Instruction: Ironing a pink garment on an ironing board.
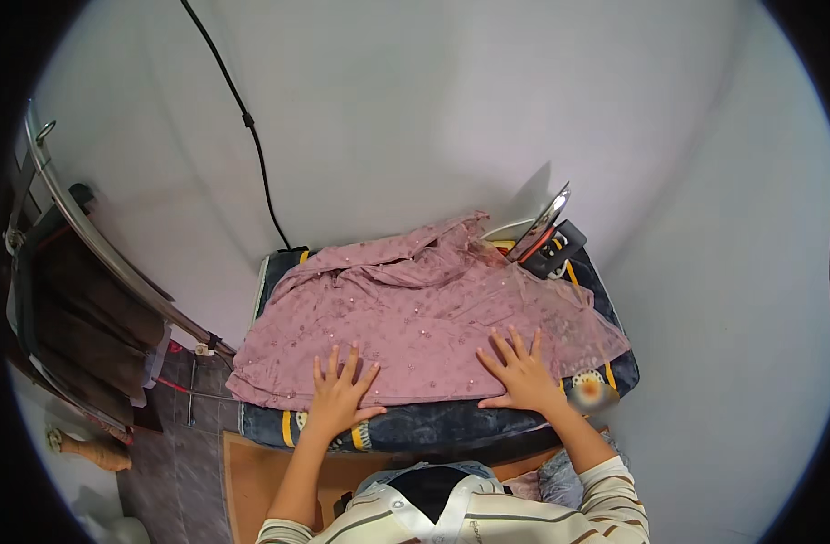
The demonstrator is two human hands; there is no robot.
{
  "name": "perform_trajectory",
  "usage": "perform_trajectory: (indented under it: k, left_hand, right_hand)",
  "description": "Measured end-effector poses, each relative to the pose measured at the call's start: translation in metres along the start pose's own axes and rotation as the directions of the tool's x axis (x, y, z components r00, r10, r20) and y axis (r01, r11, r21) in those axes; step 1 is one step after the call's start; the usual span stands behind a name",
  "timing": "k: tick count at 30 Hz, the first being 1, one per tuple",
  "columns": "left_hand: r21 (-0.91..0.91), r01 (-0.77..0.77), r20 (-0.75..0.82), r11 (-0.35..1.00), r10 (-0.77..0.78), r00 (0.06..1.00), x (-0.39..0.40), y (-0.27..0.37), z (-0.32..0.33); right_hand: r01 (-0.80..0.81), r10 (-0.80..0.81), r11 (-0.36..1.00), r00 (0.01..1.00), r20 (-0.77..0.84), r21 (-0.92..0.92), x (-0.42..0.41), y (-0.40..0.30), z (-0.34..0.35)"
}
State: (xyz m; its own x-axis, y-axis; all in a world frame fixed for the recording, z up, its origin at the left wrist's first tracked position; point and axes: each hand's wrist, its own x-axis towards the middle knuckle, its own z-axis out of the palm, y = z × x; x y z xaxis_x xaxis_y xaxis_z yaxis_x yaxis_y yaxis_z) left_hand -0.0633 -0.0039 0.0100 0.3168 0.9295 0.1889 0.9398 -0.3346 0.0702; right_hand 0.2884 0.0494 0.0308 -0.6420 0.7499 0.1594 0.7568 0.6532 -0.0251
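Observation:
A pink floral garment (401,319) with small pearl-like dots lies spread over a table padded with a dark patterned blanket (449,425). My left hand (340,398) rests flat on the garment's near left edge, fingers apart. Near the right end, my right hand (520,377) presses on the same cloth with its fingers spread. Sheer pink fabric (578,316) extends to the right of that hand. At the back right, an electric iron (540,238) stands on its heel, its soleplate tilted upward, close to the bunched far part of the garment.
A pale wall (415,122) rises right behind the table, with a black cable (255,136) running down it. Left of the table stands a curved metal rail (109,251) near dark hanging clothes (81,313). Someone else's foot (92,452) shows at lower left, by the tiled floor (177,449).

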Motion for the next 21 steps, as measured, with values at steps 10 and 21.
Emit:
perform_trajectory:
  k: [10,21]
  left_hand:
    - [0.215,-0.171,-0.119,0.962,0.199,0.973,-0.015,-0.017,0.014]
    - [0.422,-0.207,-0.062,0.882,0.256,0.965,-0.068,-0.004,-0.006]
  right_hand:
    - [0.097,-0.143,0.950,0.980,-0.139,-0.298,-0.024,0.014,0.013]
    - [0.229,-0.281,0.929,0.947,-0.154,-0.289,-0.051,-0.008,0.012]
